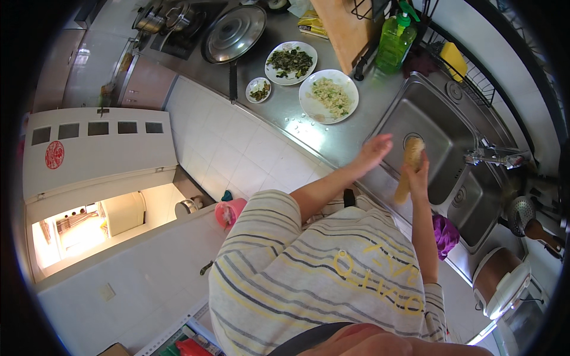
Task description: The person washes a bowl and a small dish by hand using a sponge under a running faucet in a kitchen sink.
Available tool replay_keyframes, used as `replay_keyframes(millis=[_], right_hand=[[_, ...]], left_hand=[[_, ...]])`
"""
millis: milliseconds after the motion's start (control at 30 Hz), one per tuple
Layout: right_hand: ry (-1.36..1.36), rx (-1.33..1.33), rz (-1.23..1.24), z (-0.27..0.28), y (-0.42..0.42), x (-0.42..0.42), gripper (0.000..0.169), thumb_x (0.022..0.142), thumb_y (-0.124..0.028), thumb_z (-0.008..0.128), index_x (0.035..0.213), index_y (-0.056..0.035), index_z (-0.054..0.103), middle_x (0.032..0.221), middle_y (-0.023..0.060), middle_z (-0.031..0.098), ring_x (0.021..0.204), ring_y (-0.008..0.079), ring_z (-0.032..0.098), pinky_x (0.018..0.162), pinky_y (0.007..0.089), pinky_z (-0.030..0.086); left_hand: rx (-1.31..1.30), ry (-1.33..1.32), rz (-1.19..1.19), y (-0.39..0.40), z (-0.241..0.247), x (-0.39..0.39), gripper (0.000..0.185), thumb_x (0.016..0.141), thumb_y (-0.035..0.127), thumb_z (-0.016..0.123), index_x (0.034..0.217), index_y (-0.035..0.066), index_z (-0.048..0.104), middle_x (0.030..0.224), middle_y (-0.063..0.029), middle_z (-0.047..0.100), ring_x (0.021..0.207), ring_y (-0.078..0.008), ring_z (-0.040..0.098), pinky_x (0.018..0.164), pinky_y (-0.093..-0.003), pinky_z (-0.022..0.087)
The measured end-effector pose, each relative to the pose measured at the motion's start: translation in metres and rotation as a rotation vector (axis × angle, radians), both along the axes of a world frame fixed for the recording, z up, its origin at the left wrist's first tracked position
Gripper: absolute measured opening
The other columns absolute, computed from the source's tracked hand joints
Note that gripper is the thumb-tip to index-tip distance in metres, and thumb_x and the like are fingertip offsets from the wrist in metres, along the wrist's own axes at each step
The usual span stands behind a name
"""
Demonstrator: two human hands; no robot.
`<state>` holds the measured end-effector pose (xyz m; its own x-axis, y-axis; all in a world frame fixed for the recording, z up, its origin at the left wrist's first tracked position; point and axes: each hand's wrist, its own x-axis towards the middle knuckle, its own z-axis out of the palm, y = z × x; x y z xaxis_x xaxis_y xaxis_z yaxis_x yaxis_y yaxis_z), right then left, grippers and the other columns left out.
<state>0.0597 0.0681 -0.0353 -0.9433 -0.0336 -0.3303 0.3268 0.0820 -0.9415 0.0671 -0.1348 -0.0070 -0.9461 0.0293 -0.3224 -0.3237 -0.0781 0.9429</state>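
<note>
My right hand point(418, 175) is closed around a long, tan, cylindrical thing point(402, 189) with a paler, rough upper end, perhaps a loofah. It is held over the near edge of the larger steel sink basin point(434, 129). To its left, my left hand point(376, 151) hovers by the basin's left rim, fingers loosely extended and nothing in it. On the steel counter left of the sink are a white plate of pale food with green bits point(330, 97), a white plate of dark chopped greens point(290, 62) and a small dish of greens point(258, 90).
A lidded pan point(236, 33) sits left of the plates, near the stove. A wooden board point(347, 35) and a green pump bottle point(395, 44) stand behind. The faucet point(494, 156) is right of the basin. A purple cloth or bag point(445, 236) hangs at the counter's front edge.
</note>
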Motion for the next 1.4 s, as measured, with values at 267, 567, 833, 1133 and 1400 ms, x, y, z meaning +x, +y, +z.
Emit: replay_keyframes(millis=[267,567,833,1133,1400], right_hand=[[0.005,1.155,0.101,-0.006,0.046,-0.025,0.076,0.08,-0.024,0.064,0.144,-0.0249,0.025,0.117,0.018,0.051,0.101,0.0375,0.057,0.083,0.0459,0.049],[-0.082,1.211,0.328,-0.051,0.051,-0.016,0.064,0.081,-0.027,0.061,0.139,-0.0269,0.036,0.115,0.0154,0.056,0.103,0.037,0.058,0.083,0.0468,0.049],[-0.116,1.207,0.364,-0.035,0.039,-0.01,0.068,0.078,-0.027,0.066,0.138,-0.0263,0.036,0.118,0.0154,0.055,0.104,0.0361,0.058,0.084,0.0463,0.049],[-0.128,1.2,0.404,-0.041,0.042,-0.011,0.069,0.077,-0.028,0.067,0.138,-0.0245,0.036,0.118,0.0156,0.055,0.104,0.0369,0.057,0.084,0.0457,0.049],[-0.123,1.157,0.396,-0.027,0.035,-0.01,0.067,0.078,-0.027,0.066,0.138,-0.0242,0.036,0.118,0.0159,0.055,0.106,0.036,0.057,0.087,0.0451,0.048]], left_hand=[[0.098,-0.036,0.919,-0.244,-0.041,0.028,0.022,0.096,0.019,0.051,0.106,0.0,0.053,0.085,-0.0097,0.06,0.066,-0.0184,0.063,0.055,-0.0287,0.055],[-0.268,-0.175,1.173,-0.383,-0.077,-0.015,0.023,0.091,0.014,0.053,0.099,-0.008,0.052,0.079,-0.0168,0.062,0.054,-0.0241,0.065,0.044,-0.0324,0.056],[-0.125,-0.319,1.103,-0.4,-0.072,-0.028,0.023,0.083,0.0,0.059,0.101,-0.012,0.052,0.089,-0.0218,0.062,0.065,-0.0284,0.067,0.051,-0.0313,0.059],[0.461,-0.144,0.807,-0.373,-0.048,0.009,0.03,0.081,-0.005,0.055,0.11,-0.01,0.049,0.1,-0.0213,0.06,0.087,-0.0307,0.066,0.062,-0.0261,0.059],[-1.373,0.324,0.544,-0.338,0.019,-0.068,0.027,0.071,0.002,0.065,0.091,0.006,0.047,0.088,-0.0136,0.058,0.069,-0.034,0.062,0.057,-0.0425,0.052]])
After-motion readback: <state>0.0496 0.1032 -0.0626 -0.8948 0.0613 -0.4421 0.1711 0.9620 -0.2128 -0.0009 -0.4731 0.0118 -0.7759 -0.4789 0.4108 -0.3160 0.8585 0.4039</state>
